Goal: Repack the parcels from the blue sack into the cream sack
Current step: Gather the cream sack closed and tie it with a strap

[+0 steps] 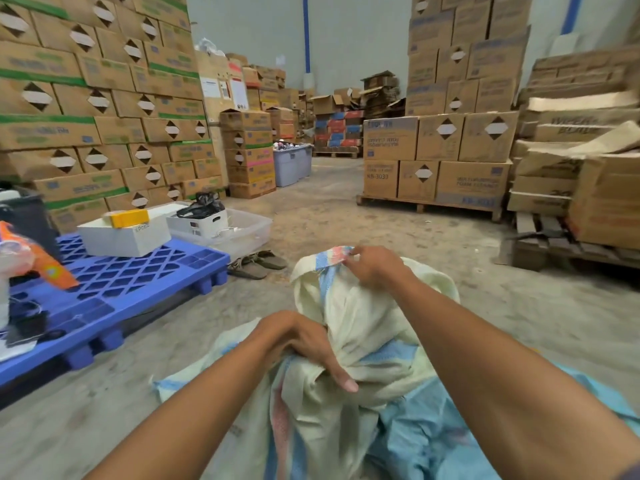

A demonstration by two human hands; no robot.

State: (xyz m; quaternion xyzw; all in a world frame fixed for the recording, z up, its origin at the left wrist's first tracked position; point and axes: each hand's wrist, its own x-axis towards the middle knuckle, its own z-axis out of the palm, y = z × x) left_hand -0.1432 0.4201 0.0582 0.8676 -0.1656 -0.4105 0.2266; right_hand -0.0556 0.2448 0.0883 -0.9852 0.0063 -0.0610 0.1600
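Gripping the cream sack (360, 327) with both hands, I have it bunched on the floor straight ahead of me. My left hand (304, 344) is clenched on a gathered fold close to my body, while my right hand (374, 268) pinches the striped hem at the far, raised end. So the sack's long axis runs away from me, mouth end farthest out, nearer my right hand. The blue sack (433, 441) lies crumpled beneath it, by my right forearm. No parcels show; I judge the mouth needs spreading open first.
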